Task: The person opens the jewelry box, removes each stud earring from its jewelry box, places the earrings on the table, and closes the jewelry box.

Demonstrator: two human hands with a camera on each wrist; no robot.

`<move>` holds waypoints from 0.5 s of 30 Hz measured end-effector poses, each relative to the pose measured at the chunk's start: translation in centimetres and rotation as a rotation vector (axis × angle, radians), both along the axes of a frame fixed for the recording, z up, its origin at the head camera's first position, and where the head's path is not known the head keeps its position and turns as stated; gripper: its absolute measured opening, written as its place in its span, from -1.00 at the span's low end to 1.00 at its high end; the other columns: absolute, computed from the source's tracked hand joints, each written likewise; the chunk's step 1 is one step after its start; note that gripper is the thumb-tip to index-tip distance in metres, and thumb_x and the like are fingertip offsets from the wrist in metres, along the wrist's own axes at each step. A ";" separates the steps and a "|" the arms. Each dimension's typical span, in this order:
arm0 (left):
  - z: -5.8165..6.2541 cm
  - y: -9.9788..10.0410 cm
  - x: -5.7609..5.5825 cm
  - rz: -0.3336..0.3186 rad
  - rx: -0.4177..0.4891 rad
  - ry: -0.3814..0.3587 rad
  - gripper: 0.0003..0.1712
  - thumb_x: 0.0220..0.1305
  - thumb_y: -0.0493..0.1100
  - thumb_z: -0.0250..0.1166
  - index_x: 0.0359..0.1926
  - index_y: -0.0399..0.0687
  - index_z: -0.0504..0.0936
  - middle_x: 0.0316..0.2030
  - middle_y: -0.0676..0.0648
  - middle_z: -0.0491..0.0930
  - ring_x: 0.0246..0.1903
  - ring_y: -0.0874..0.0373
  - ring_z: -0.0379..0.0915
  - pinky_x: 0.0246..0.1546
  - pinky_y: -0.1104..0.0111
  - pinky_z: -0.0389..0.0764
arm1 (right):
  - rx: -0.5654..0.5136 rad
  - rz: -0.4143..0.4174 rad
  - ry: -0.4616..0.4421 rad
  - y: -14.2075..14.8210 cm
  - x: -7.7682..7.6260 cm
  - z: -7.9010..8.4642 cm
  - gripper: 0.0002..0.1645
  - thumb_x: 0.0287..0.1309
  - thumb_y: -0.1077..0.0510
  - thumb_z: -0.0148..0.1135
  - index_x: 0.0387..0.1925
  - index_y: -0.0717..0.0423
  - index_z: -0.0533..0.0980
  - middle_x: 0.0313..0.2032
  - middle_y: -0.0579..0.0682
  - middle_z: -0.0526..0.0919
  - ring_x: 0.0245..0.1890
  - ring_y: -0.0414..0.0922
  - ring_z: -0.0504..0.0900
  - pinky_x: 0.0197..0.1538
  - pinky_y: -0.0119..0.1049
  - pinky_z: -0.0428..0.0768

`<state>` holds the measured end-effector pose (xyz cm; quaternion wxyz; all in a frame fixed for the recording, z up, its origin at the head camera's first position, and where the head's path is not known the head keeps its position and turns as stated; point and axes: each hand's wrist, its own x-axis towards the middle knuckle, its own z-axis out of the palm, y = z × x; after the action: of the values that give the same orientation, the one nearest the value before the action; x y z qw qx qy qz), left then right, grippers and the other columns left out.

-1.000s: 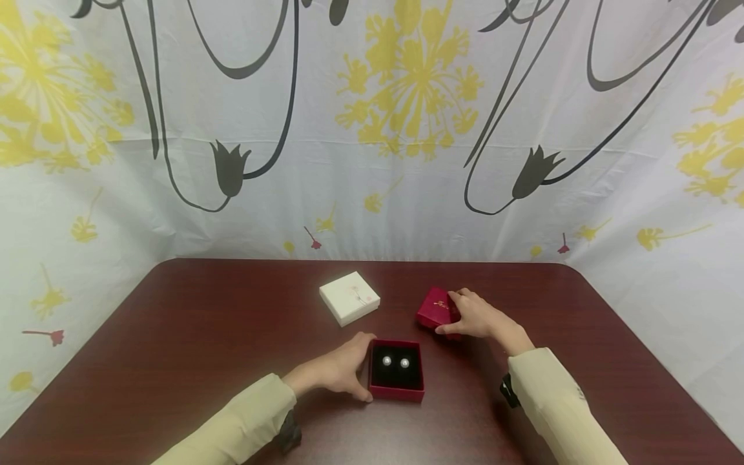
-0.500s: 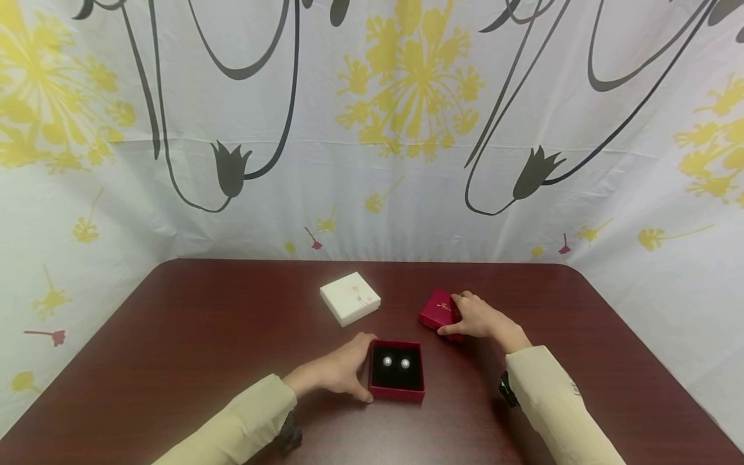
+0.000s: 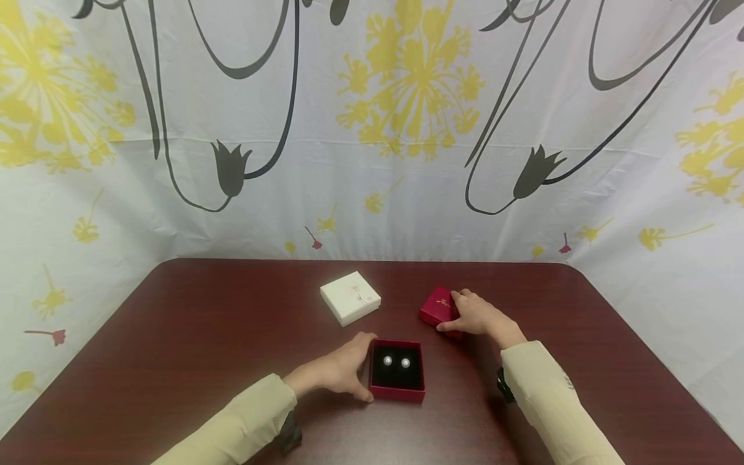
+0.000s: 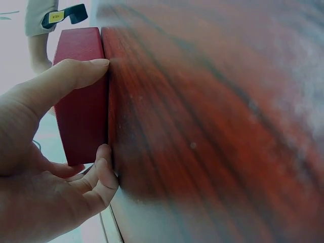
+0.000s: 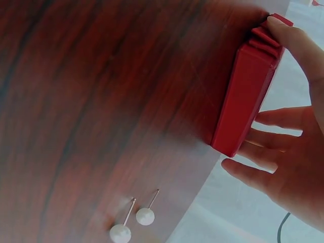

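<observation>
An open red gift box (image 3: 397,392) with a black insert stands on the table, and a pair of pearl earrings (image 3: 405,363) sits in it. My left hand (image 3: 343,368) grips the box from the left, thumb along the near corner, fingers at the far one. In the left wrist view the box wall (image 4: 81,121) lies between thumb and fingers. Farther right, my right hand (image 3: 479,313) holds a red box lid (image 3: 433,310) with gold lettering. Its ribbon bow (image 5: 267,41) is under the thumb. Two pearl-headed studs (image 5: 145,216) show past the fingers, hidden in the head view.
A square white box (image 3: 350,298) with a small printed flower lies behind the open box. The dark reddish-brown table (image 3: 232,310) ends at the back against a white curtain (image 3: 372,161) with yellow and grey flowers.
The right sleeve has shifted slightly left, and the red lid has moved a little to the right. The left hand and open box stay where they were.
</observation>
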<state>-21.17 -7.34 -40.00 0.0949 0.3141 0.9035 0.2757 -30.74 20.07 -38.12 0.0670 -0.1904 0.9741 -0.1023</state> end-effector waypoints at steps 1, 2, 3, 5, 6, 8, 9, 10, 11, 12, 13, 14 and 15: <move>0.0 0.0 0.0 0.001 -0.001 -0.001 0.08 -0.39 -0.18 0.52 0.15 -0.43 0.11 -0.01 -0.18 0.26 0.02 0.04 0.25 0.10 0.27 0.31 | 0.002 0.003 0.000 0.0 0.0 0.0 0.00 -0.20 -0.13 0.34 0.12 0.50 0.21 -0.01 0.36 0.36 -0.10 0.15 0.40 -0.09 0.01 0.48; 0.0 0.0 0.0 0.001 -0.001 0.000 0.08 -0.39 -0.18 0.52 0.15 -0.44 0.11 -0.01 -0.18 0.26 0.03 0.04 0.25 0.10 0.27 0.30 | 0.004 0.004 -0.001 -0.1 0.0 0.0 0.00 -0.19 -0.13 0.33 0.12 0.50 0.21 0.00 0.38 0.35 -0.08 0.17 0.39 -0.07 0.03 0.47; 0.0 0.0 0.0 0.001 -0.001 -0.001 0.08 -0.39 -0.18 0.52 0.15 -0.44 0.11 -0.01 -0.18 0.26 0.03 0.03 0.25 0.10 0.27 0.30 | 0.005 0.005 -0.001 -0.1 0.0 0.0 0.00 -0.18 -0.13 0.33 0.13 0.50 0.20 0.02 0.39 0.34 -0.05 0.19 0.38 -0.06 0.04 0.46; 0.1 -0.1 0.1 0.001 -0.002 -0.001 0.08 -0.39 -0.18 0.52 0.15 -0.44 0.11 -0.01 -0.18 0.26 0.04 0.03 0.25 0.10 0.27 0.30 | 0.009 0.007 -0.003 -0.1 -0.1 -0.1 0.00 -0.15 -0.13 0.31 0.14 0.51 0.18 0.05 0.41 0.31 0.00 0.23 0.34 -0.03 0.07 0.43; 0.1 -0.1 0.1 0.001 -0.001 -0.002 0.08 -0.40 -0.18 0.52 0.15 -0.44 0.11 -0.01 -0.18 0.26 0.04 0.03 0.25 0.10 0.27 0.30 | 0.012 0.007 -0.004 -0.1 -0.1 -0.1 0.00 -0.14 -0.13 0.30 0.14 0.50 0.18 0.06 0.42 0.29 0.02 0.24 0.33 -0.02 0.08 0.42; 0.1 -0.1 0.1 0.002 0.003 -0.002 0.08 -0.40 -0.19 0.52 0.15 -0.44 0.11 -0.02 -0.18 0.27 0.03 0.02 0.25 0.10 0.27 0.30 | 0.016 0.002 -0.005 -0.2 -0.1 -0.1 0.00 -0.13 -0.13 0.30 0.16 0.50 0.17 0.08 0.43 0.28 0.03 0.25 0.32 0.00 0.09 0.40; 0.1 -0.1 0.1 0.003 0.004 -0.004 0.07 -0.40 -0.19 0.52 0.15 -0.43 0.12 -0.02 -0.18 0.27 0.03 0.03 0.25 0.10 0.26 0.30 | 0.018 0.000 -0.004 -0.2 -0.1 -0.1 0.01 -0.13 -0.13 0.29 0.16 0.49 0.16 0.08 0.43 0.27 0.04 0.25 0.31 0.00 0.09 0.40; 0.0 -0.1 0.1 0.002 0.006 -0.003 0.07 -0.40 -0.19 0.52 0.15 -0.43 0.12 -0.02 -0.17 0.27 0.03 0.03 0.26 0.10 0.27 0.30 | 0.021 -0.002 -0.001 -0.2 -0.1 -0.1 0.01 -0.13 -0.14 0.29 0.16 0.49 0.16 0.08 0.42 0.27 0.03 0.25 0.31 0.00 0.09 0.40; 0.0 -0.1 0.1 0.002 0.009 -0.004 0.07 -0.40 -0.19 0.52 0.15 -0.43 0.12 -0.03 -0.17 0.27 0.03 0.03 0.25 0.10 0.26 0.30 | 0.024 -0.005 0.002 -0.2 -0.1 -0.1 0.01 -0.13 -0.14 0.30 0.17 0.48 0.16 0.08 0.42 0.27 0.03 0.25 0.31 0.00 0.09 0.40; 0.0 -0.1 0.0 0.003 0.010 -0.004 0.07 -0.40 -0.19 0.52 0.15 -0.42 0.12 -0.03 -0.17 0.27 0.03 0.02 0.25 0.10 0.26 0.30 | 0.027 -0.007 0.005 -0.2 -0.1 -0.1 0.02 -0.14 -0.15 0.30 0.17 0.48 0.16 0.08 0.42 0.26 0.03 0.25 0.31 -0.01 0.10 0.40; 0.0 -0.1 0.0 0.003 0.010 -0.003 0.07 -0.40 -0.19 0.52 0.15 -0.42 0.12 -0.03 -0.17 0.27 0.03 0.02 0.25 0.11 0.26 0.30 | 0.029 -0.010 0.008 -0.2 -0.1 -0.1 0.03 -0.15 -0.15 0.31 0.17 0.47 0.16 0.09 0.41 0.26 0.03 0.24 0.30 -0.01 0.10 0.40; -0.1 0.0 0.0 0.003 0.010 -0.003 0.07 -0.40 -0.19 0.52 0.15 -0.42 0.12 -0.03 -0.17 0.27 0.04 0.02 0.25 0.11 0.26 0.29 | 0.033 -0.012 0.012 -0.3 -0.1 -0.1 0.04 -0.16 -0.16 0.31 0.17 0.46 0.16 0.09 0.41 0.25 0.03 0.24 0.30 -0.01 0.10 0.40; -0.1 0.0 0.0 0.003 0.008 -0.002 0.07 -0.40 -0.19 0.52 0.15 -0.42 0.12 -0.02 -0.17 0.27 0.04 0.02 0.24 0.11 0.26 0.29 | 0.035 -0.015 0.016 -0.3 0.0 -0.2 0.04 -0.17 -0.16 0.32 0.18 0.45 0.16 0.09 0.40 0.25 0.03 0.24 0.29 -0.02 0.10 0.40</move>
<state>-21.19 -7.38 -40.08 0.0943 0.3130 0.9026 0.2800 -30.77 19.78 -38.29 0.0616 -0.1829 0.9776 -0.0842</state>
